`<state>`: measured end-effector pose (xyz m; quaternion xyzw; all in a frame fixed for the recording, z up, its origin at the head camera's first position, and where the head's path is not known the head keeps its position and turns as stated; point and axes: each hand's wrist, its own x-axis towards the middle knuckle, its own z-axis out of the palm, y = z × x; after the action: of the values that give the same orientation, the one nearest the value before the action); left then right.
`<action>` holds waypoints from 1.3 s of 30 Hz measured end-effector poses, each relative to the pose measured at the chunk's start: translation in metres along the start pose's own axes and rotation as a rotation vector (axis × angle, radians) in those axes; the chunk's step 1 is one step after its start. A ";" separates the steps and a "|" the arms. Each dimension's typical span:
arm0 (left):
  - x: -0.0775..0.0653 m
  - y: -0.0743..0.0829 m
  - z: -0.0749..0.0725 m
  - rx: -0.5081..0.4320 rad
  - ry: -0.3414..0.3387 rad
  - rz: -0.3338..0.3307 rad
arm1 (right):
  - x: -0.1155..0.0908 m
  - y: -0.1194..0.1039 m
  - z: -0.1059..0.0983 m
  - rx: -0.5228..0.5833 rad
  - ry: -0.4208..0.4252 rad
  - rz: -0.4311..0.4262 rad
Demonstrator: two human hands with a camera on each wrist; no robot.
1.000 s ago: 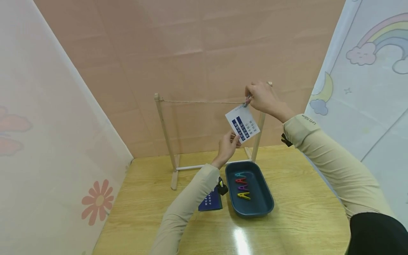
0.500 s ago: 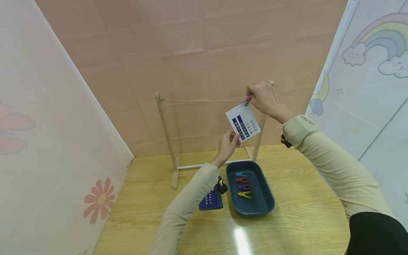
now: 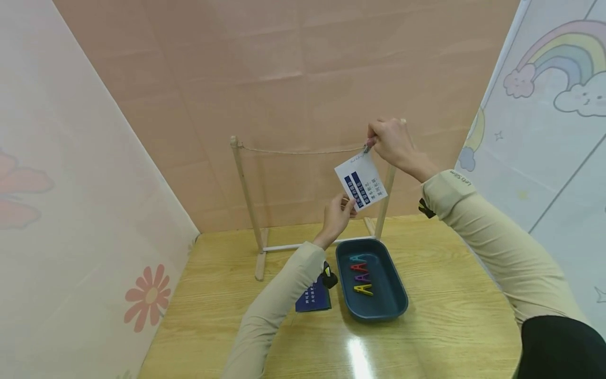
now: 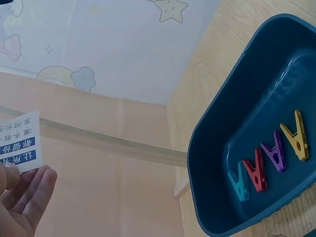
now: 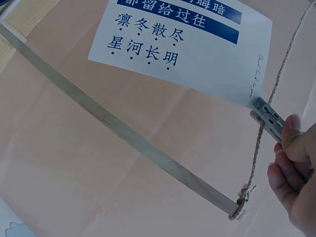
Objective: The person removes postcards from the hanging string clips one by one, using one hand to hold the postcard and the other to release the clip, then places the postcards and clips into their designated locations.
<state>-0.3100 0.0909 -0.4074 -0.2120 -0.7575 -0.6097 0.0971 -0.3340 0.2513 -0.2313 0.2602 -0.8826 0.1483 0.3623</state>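
Observation:
My right hand [image 3: 390, 141] pinches a grey clothespin [image 5: 267, 118] between thumb and fingers. The clothespin's tip sits at one corner of a white card [image 3: 361, 181] with dark blue bands and printed characters, right where the twine [image 5: 256, 155] passes. From there the card hangs tilted below the line, near its right end. Down at the card's lower corner, my left hand [image 3: 337, 217] holds the edge between thumb and fingers; the left wrist view shows the same hand [image 4: 24, 200] at the card's blue-banded end.
Wooden posts [image 3: 246, 195] carry the twine above the table [image 3: 213, 310]. A dark blue tray [image 3: 395, 279] in front holds several clothespins: teal, red, purple [image 4: 274, 152] and yellow [image 4: 296, 137]. Dark blue cards [image 3: 313, 300] lie left of it, partly under my left forearm.
My right hand has risen slightly with the clothespin, and the twine now dips a little along its middle. My left hand stays almost where it was on the card.

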 end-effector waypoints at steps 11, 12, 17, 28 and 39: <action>-0.001 -0.007 -0.004 -0.004 -0.004 -0.018 | -0.001 0.004 0.000 0.018 0.056 -0.012; -0.002 -0.007 -0.004 -0.001 -0.004 -0.021 | -0.002 0.004 0.000 0.018 0.055 -0.011; -0.002 -0.006 -0.005 0.003 -0.001 -0.020 | -0.003 0.004 -0.001 0.021 0.075 -0.016; -0.003 -0.006 -0.007 0.005 -0.008 -0.033 | -0.004 0.002 0.000 0.019 0.107 -0.025; -0.005 -0.007 -0.012 0.016 -0.013 -0.044 | -0.006 0.000 0.002 0.016 0.140 -0.029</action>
<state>-0.3097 0.0773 -0.4125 -0.1987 -0.7674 -0.6042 0.0805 -0.3317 0.2525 -0.2370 0.2650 -0.8500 0.1676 0.4232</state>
